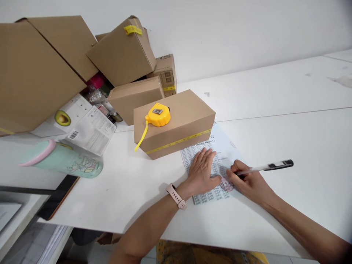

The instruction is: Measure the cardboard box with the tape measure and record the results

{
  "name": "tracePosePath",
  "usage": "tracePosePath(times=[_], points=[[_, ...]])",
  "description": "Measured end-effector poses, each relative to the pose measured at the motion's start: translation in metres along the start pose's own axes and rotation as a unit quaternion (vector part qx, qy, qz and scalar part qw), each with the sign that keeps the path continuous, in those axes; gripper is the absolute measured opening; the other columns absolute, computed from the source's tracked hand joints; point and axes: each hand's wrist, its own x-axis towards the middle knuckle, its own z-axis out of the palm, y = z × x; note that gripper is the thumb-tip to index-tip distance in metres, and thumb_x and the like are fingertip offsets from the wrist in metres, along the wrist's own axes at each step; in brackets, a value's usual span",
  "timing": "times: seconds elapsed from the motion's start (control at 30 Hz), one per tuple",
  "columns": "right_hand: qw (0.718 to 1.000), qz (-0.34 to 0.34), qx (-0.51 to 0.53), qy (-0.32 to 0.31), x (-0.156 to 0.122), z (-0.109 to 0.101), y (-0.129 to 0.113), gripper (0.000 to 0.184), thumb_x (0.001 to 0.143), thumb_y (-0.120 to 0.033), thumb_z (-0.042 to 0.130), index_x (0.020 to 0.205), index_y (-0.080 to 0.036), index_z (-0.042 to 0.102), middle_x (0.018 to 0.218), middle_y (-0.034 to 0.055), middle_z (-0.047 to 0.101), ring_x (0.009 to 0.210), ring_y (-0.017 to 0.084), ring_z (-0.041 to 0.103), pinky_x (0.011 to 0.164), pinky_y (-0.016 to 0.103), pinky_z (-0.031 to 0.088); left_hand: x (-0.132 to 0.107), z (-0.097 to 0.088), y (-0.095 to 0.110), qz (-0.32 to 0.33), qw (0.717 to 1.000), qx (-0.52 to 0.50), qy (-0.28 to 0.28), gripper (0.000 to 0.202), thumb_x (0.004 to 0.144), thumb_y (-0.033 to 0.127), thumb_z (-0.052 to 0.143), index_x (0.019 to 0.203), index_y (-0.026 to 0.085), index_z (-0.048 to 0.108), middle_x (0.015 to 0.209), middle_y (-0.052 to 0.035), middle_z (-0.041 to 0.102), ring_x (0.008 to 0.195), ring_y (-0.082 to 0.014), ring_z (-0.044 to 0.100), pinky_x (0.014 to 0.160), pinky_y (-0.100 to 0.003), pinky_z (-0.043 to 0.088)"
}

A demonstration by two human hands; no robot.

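My left hand lies flat with its fingers stretched out on a printed sheet on the white table. A pink watch is on that wrist. My right hand grips a pen with its tip down on the sheet, just right of the left hand. Behind the sheet stands a cardboard box with yellow tape along its side. A yellow tape measure rests on top of the box, its strap hanging over the front.
Several cardboard boxes are piled at the back left against the wall. A mint green bottle with a pink lid lies on its side at the left, beside leaflets and a dark board.
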Motion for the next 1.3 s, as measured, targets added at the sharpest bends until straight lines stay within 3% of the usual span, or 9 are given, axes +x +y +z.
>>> tracePosePath(times=[0.6,1.3], points=[[1.0,-0.004,0.013,0.011,0.0016,0.0003,-0.0026,0.037,0.089,-0.048,0.057,0.065,-0.024,0.041,0.056,-0.0047,0.039,0.05,0.011,0.033,0.045,0.026,0.028,0.0002,-0.0003,0.001,-0.005,1.0,0.004,-0.005,0.077,0.083,0.034,0.057,0.149,0.013,0.024,0.163,-0.0121,0.023,0.153,-0.022,0.004,0.126,-0.044,0.01],[1.0,0.0,-0.006,0.03,0.0015,-0.0006,-0.0052,0.034,0.09,-0.042,0.055,0.065,-0.024,0.04,0.056,-0.0047,0.036,0.051,0.011,0.031,0.046,0.027,0.026,-0.0002,-0.001,0.0012,-0.006,1.0,0.003,-0.003,0.076,0.083,0.035,0.057,0.149,0.014,0.025,0.163,-0.0114,0.022,0.153,-0.0217,0.005,0.126,-0.044,0.01]])
